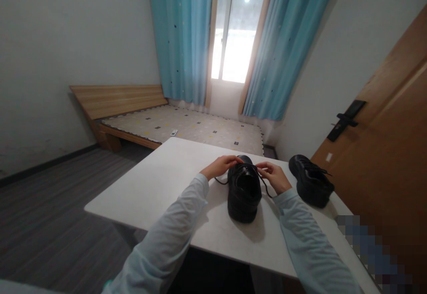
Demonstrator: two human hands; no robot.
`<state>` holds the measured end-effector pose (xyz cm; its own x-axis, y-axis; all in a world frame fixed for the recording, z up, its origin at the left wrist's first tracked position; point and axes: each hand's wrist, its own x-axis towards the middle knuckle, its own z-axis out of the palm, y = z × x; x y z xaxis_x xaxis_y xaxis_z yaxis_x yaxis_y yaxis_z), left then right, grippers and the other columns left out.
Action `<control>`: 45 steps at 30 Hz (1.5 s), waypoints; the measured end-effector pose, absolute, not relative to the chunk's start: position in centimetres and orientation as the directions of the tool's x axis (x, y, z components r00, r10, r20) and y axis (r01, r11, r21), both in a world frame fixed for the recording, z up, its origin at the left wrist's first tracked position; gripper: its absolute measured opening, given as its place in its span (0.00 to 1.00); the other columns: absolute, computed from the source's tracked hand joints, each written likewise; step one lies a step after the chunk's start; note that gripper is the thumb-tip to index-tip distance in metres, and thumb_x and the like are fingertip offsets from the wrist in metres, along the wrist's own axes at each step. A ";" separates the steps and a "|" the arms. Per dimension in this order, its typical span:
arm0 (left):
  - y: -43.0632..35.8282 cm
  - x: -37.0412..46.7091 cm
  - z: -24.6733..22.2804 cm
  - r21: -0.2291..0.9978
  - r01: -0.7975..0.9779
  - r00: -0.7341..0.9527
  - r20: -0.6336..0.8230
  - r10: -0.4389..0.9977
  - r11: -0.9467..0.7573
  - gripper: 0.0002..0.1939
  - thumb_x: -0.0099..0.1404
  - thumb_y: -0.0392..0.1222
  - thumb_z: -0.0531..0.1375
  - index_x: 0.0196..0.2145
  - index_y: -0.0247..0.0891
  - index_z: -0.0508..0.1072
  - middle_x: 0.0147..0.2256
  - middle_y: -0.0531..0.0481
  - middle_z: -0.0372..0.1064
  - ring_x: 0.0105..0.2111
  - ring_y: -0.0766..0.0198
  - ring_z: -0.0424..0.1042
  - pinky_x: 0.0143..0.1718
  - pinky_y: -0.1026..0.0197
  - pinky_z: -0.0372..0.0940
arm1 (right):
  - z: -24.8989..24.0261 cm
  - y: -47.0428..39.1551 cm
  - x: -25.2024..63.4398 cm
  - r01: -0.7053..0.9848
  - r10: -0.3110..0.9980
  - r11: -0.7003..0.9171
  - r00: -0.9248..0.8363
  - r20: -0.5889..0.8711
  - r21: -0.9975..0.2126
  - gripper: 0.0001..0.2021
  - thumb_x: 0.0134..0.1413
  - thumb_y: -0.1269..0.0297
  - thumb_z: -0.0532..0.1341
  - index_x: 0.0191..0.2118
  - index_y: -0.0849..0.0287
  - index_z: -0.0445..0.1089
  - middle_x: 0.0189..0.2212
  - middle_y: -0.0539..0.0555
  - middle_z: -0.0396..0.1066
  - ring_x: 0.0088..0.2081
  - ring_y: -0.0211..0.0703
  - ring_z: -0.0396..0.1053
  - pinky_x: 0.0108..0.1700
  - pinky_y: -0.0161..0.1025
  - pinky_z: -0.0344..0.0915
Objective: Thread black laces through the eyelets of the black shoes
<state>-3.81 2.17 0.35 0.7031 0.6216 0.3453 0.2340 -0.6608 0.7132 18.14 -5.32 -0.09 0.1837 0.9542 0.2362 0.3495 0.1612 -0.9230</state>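
Observation:
A black lace-up shoe (244,200) stands on the white table (167,183), heel toward me and toe pointing away. My left hand (223,165) is at the left side of its laces, thumb and fingers pinched on a shoelace. From the right, my right hand (271,174) pinches the black shoelace (266,185) near the shoe's front. Loose lace ends hang down on both sides. Exactly how the laces cross between my fingers is too small to make out. A second black shoe (312,180) sits at the table's right edge, beyond my right hand.
A bed with a patterned mattress (200,127) stands behind the table, with a small white remote (174,132) on it. Blue curtains (183,36) frame the window. At the right is a wooden door (383,151) with a black handle (347,119).

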 end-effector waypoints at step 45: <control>3.0 -3.4 -0.8 0.780 0.144 0.687 0.364 0.629 -0.609 0.15 0.66 0.42 0.49 0.45 0.34 0.68 0.46 0.44 0.70 0.46 0.64 0.68 0.51 0.61 0.60 | 0.4 -5.7 18.3 0.495 0.908 0.315 0.092 0.410 -0.810 0.12 0.40 0.59 0.66 0.31 0.60 0.72 0.20 0.49 0.66 0.23 0.36 0.60 0.27 0.36 0.59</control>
